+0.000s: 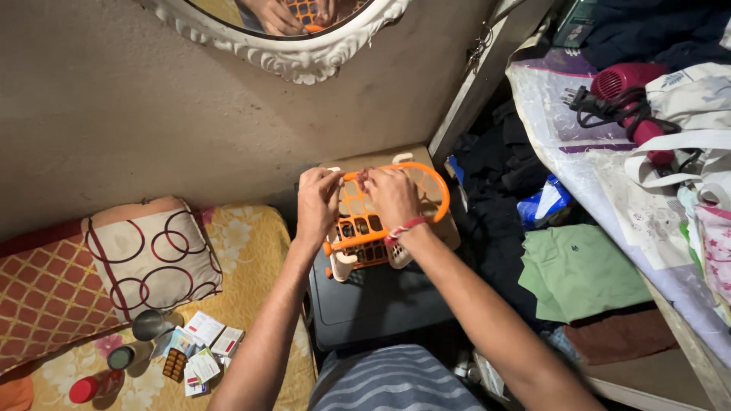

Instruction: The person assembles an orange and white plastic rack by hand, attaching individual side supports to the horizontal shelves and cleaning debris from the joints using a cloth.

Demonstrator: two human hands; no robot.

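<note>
An orange and white plastic basket (pixel 426 186) with a lattice wall is held up in front of me, above a dark case (pixel 373 304). My left hand (pixel 316 204) grips its left rim, fingers pinched at the top edge. My right hand (pixel 392 196), with a red thread around the wrist, lies over the middle of the basket and pinches the same top rim. The two hands almost touch at the rim. What the basket contains is hidden by my hands.
A patterned pillow (pixel 148 251) and medicine boxes and blister packs (pixel 199 352) lie on the yellow bedspread at left. A white-framed mirror (pixel 301 57) hangs on the wall. Folded clothes (pixel 579 270) and a pink hair dryer (pixel 632 91) are at right.
</note>
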